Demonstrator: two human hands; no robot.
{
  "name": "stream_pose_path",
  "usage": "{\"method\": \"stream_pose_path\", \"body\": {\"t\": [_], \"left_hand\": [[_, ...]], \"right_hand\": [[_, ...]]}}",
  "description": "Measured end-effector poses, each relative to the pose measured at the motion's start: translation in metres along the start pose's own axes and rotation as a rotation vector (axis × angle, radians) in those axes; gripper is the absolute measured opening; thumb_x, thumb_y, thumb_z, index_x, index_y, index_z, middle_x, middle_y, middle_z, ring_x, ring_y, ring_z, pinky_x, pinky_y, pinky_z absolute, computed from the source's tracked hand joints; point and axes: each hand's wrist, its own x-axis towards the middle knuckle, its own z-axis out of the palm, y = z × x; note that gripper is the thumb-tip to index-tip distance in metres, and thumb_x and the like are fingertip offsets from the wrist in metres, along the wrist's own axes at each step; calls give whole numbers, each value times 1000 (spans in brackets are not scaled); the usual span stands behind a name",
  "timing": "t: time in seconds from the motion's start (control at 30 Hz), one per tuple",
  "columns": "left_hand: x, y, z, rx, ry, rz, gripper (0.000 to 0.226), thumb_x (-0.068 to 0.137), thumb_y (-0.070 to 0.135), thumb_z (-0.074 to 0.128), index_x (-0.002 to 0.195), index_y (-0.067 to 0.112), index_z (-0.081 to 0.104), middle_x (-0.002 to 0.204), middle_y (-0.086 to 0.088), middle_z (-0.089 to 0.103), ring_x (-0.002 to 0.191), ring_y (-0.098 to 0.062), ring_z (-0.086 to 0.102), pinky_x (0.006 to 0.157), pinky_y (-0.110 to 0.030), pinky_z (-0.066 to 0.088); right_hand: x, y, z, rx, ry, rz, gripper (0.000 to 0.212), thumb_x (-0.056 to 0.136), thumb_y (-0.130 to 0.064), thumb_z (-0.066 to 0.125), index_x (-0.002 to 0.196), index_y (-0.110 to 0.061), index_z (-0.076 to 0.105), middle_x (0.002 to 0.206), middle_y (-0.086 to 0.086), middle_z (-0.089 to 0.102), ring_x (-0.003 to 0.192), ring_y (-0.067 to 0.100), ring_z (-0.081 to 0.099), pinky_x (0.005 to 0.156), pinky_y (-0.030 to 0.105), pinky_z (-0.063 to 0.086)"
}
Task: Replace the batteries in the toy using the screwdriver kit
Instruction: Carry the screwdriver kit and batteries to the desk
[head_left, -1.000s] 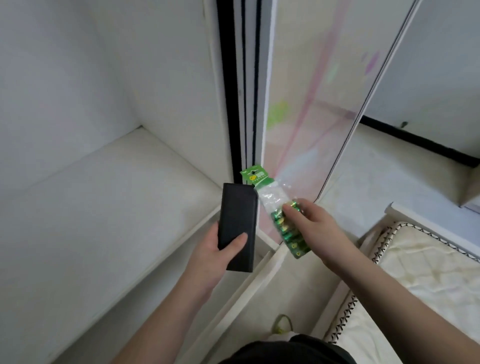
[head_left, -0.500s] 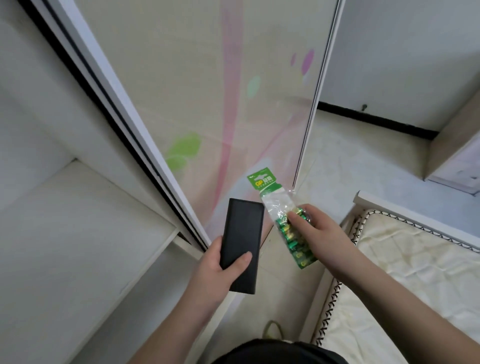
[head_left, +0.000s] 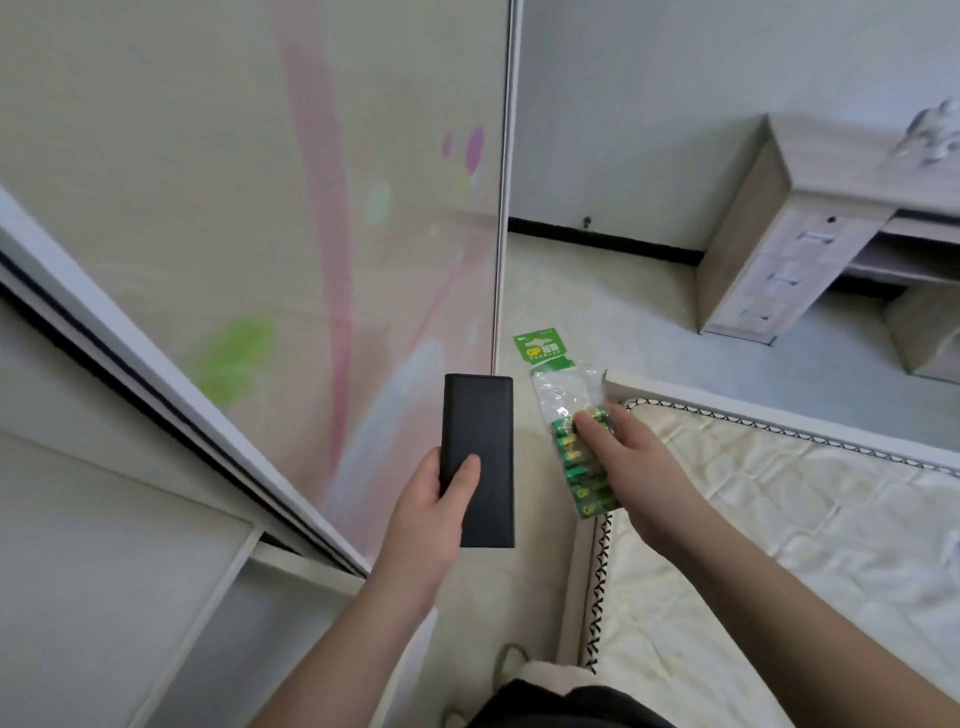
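Left grip (head_left: 436, 499) clasping black screwdriver kit case (head_left: 478, 457) upright, thumb across front. Right grip (head_left: 634, 467) pinching battery pack (head_left: 569, 431) beside it. Carrying both; toy not showing.

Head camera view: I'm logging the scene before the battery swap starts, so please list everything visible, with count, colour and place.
Case: one, black, flat and oblong, held upright in the left hand, centre of view.
Battery pack: one, clear bag with a green header card and green batteries, held in the right hand beside the case.
Sliding door: one, pale with pink and green shapes, upper left.
Shelf: one, white, lower left.
Mattress: one, cream quilted, lower right.
Desk: one, pale wood with drawers, upper right.
Floor: pale, between door and desk.
Left hand: grips the case near its lower end.
Right hand: pinches the battery pack.
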Motion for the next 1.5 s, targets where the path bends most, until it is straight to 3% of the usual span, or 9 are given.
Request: {"method": "stream_pose_path", "body": {"t": [0.23,0.53,0.87,1.03,1.27,1.5], "left_hand": [[40,2,41,-2,-49,-22,14,99,27,53,108,29,64,104,13,73,98,-6,67,83,-25,51],[123,23,124,9,-52,-31,15,98,23,53,107,25,65,105,9,73,100,-11,67,95,-36,51],[211,53,189,65,-71,-29,16,99,24,53,108,30,64,104,13,73,96,-5,68,86,-27,52],[237,62,204,53,-69,-37,14,99,26,52,107,30,63,98,15,74,88,0,68,70,-14,51],[288,73,218,61,-75,-74,13,98,26,53,104,29,64,101,7,73,90,-7,69,74,-23,53],[366,93,229,88,-153,-35,11,97,33,54,99,35,66,99,12,73,99,-14,67,95,-44,53]], "right_hand": [[19,7,-39,54,125,15,17,94,-35,57,97,-21,66,78,-1,67,66,12,64,62,32,52],[111,-6,-106,96,213,-5,13,94,-35,58,92,-24,64,78,-3,68,71,15,65,71,38,54],[200,-21,-153,76,214,9,13,94,-36,56,95,-25,61,85,2,68,74,17,66,70,38,54],[229,-28,-162,94,210,28,15,95,-37,55,96,-23,61,88,5,68,72,17,67,69,38,56],[273,-43,-165,92,252,14,13,95,-37,53,97,-26,59,91,5,68,82,24,69,75,43,58],[337,-69,-156,53,284,17,14,96,-37,53,97,-24,59,90,5,67,77,20,66,72,39,55]]}}
